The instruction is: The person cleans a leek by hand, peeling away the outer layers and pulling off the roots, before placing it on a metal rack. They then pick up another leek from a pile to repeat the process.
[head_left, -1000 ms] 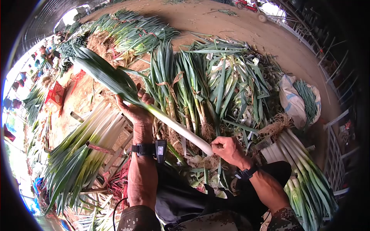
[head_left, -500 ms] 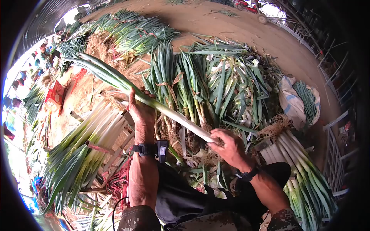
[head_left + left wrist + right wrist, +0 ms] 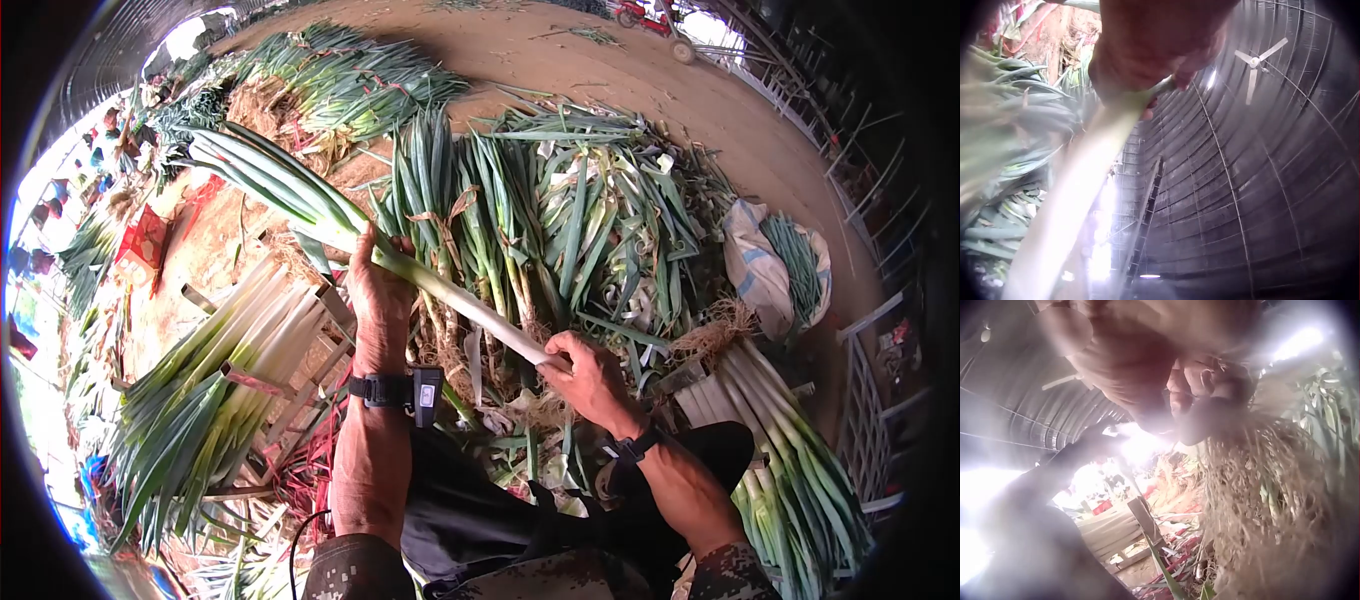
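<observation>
A long green onion slants across the middle of the head view, leaves up to the left and white root end down to the right. My left hand grips it where green meets white, thumb over the top. With thumb and fingers my right hand pinches the white root end. In the left wrist view the pale stalk runs down from the left hand, blurred. Shaggy roots hang below the right hand's fingers in the right wrist view.
Pale-stemmed green onions lie on a wooden rack at left, with another bunch at right. Tied bundles and a heap of stripped leaves stand ahead. A white sack is at the right, a red box far left.
My left hand has turned and shifted slightly right and down, its thumb now over the stalk. The leaves look more separate. My right hand has risen slightly from its earlier, tighter hold on the root end.
</observation>
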Demonstrator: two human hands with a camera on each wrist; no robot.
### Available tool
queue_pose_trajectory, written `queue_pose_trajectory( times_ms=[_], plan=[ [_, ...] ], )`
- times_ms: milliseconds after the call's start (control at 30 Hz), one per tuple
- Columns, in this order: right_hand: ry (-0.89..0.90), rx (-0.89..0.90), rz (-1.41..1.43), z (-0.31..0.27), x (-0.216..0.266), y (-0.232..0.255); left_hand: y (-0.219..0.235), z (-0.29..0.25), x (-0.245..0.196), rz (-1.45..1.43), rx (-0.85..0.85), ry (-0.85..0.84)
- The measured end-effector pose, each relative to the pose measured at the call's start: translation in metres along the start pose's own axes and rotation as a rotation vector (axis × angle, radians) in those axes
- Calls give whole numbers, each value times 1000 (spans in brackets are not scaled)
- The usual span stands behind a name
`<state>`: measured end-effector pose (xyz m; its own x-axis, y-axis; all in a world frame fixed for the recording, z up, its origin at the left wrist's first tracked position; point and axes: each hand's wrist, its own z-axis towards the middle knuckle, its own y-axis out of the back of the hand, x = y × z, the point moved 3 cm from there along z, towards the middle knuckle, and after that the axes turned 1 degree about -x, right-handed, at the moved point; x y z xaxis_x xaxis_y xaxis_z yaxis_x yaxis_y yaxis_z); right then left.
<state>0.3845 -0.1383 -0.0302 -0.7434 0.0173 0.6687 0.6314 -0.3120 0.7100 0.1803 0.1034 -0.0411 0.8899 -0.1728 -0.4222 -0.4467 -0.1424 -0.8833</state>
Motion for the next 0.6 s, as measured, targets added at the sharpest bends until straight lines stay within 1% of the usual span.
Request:
queue_pose_trajectory(
  times_ms=[33, 133, 233, 367, 433, 533, 567, 600],
  plan=[
    [-18, 25, -30, 1, 0, 0, 0, 0, 0, 7, 11, -7],
    [8, -7, 20, 2, -3, -3, 3, 1, 0, 16, 31, -17],
    [-14, 0, 50, 3, -6, -6, 5, 1, -2, 33, 52, -39],
    [13, 62, 18, 4, -7, -6, 3, -1, -2, 51, 71, -75],
    [25, 77, 35, 3, -9, -7, 4, -5, -2, 138, 18, -148],
    [201, -20, 203, -3, -7, -9, 9, -6, -7, 204, -43, -293],
    [156, -18, 293, -6, -12, -12, 12, -4, -9, 216, -58, -346],
    [110, -16, 384, -12, -19, -15, 14, -3, -10, 209, -76, -356]
  ],
)
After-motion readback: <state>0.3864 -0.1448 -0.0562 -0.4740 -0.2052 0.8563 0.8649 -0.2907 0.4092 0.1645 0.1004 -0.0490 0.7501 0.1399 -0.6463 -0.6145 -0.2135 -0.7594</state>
